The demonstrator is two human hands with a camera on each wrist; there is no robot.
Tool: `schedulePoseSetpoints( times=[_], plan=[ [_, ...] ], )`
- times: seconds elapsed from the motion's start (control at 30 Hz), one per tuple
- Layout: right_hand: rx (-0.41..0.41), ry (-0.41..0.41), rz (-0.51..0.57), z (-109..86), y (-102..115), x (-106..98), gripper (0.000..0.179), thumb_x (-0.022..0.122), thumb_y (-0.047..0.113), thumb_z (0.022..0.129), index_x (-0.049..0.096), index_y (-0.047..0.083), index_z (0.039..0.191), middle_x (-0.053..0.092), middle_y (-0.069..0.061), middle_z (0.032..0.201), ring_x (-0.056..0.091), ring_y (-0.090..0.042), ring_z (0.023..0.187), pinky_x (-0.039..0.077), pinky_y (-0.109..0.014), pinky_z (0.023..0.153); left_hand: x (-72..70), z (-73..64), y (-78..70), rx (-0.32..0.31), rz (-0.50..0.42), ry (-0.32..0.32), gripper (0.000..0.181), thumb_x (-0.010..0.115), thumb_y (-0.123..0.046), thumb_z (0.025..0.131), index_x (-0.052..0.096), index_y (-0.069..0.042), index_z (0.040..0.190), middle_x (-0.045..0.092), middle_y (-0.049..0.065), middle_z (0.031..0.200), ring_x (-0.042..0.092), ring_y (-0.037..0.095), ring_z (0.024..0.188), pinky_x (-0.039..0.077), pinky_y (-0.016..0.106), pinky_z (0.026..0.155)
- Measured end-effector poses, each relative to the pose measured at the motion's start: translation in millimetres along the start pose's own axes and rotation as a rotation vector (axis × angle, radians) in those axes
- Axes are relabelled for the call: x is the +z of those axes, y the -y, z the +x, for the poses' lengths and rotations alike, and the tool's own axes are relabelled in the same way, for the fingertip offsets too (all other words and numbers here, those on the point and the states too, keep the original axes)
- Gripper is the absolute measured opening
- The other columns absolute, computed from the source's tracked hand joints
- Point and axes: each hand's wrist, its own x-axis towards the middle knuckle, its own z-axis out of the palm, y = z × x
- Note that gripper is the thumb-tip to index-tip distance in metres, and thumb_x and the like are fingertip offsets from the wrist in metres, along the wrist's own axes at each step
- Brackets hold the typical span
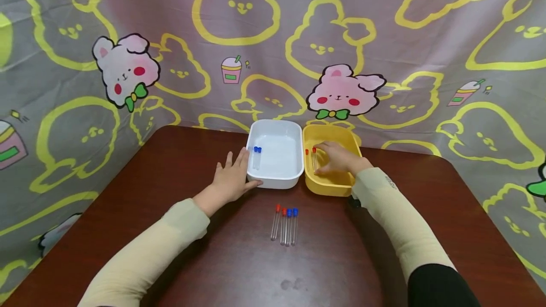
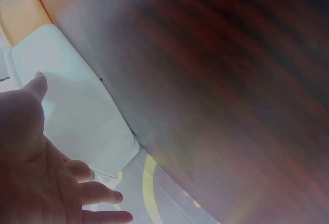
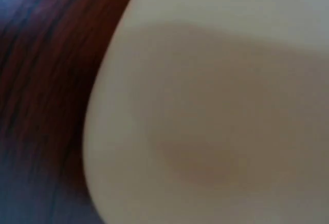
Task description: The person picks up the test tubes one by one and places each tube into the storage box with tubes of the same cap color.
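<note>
In the head view, my left hand (image 1: pixel 230 179) lies with fingers spread against the left side of a white plastic bin (image 1: pixel 280 183), its thumb along the front wall. Two blue-capped test tubes (image 1: pixel 257 158) stand inside that bin by its left wall. My right hand (image 1: pixel 339 158) reaches into the yellow bin (image 1: pixel 326 188) and holds a red-capped test tube (image 1: pixel 314 161) between thumb and fingers. Another red-capped tube (image 1: pixel 306 153) is beside it. The left wrist view shows the left hand (image 2: pixel 41 167) with fingers extended. The right wrist view holds only a blurred bin wall (image 3: pixel 216 106).
Two red-capped tubes (image 1: pixel 277 221) and two blue-capped tubes (image 1: pixel 292 226) lie side by side on the dark wooden table (image 1: pixel 332 259), in front of the bins. A patterned curtain (image 1: pixel 273 60) hangs close behind both bins, which stand side by side.
</note>
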Motion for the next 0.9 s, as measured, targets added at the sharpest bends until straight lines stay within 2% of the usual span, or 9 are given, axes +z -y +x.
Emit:
schedulePoseSetpoints(
  times=[0.33, 0.67, 0.9],
  plan=[
    [0.015, 0.019, -0.006, 4.4, -4.4, 2.3, 0.091, 0.085, 0.039, 0.085, 0.042, -0.004, 0.153, 0.04, -0.029, 0.154, 0.034, -0.048, 0.142, 0.025, -0.058, 0.118, 1.9, 0.9, -0.6, -0.011, 0.007, -0.005, 0.104, 0.058, -0.062, 0.097, 0.01, 0.001, 0.163, 0.011, 0.016, 0.17, 0.013, 0.048, 0.152, 0.024, 0.069, 0.114],
    [0.025, 0.078, 0.019, 5.2, -7.9, 3.1, 0.091, 0.08, 0.044, 0.089, 0.038, -0.002, 0.156, 0.035, -0.028, 0.158, 0.024, -0.049, 0.147, 0.01, -0.058, 0.121, 0.8, 1.3, -0.7, -0.01, 0.008, -0.002, 0.103, 0.057, -0.063, 0.097, 0.01, 0.001, 0.163, 0.01, 0.016, 0.17, 0.012, 0.048, 0.152, 0.024, 0.069, 0.114],
    [0.008, 0.085, 0.011, 5.2, -7.5, 2.6, 0.092, 0.078, 0.047, 0.09, 0.038, -0.002, 0.156, 0.036, -0.029, 0.157, 0.025, -0.051, 0.146, 0.01, -0.06, 0.121, -0.2, 0.5, -0.7, -0.011, 0.002, -0.009, 0.103, 0.058, -0.062, 0.097, 0.011, 0.001, 0.163, 0.012, 0.017, 0.17, 0.014, 0.048, 0.152, 0.024, 0.069, 0.114]
  ],
)
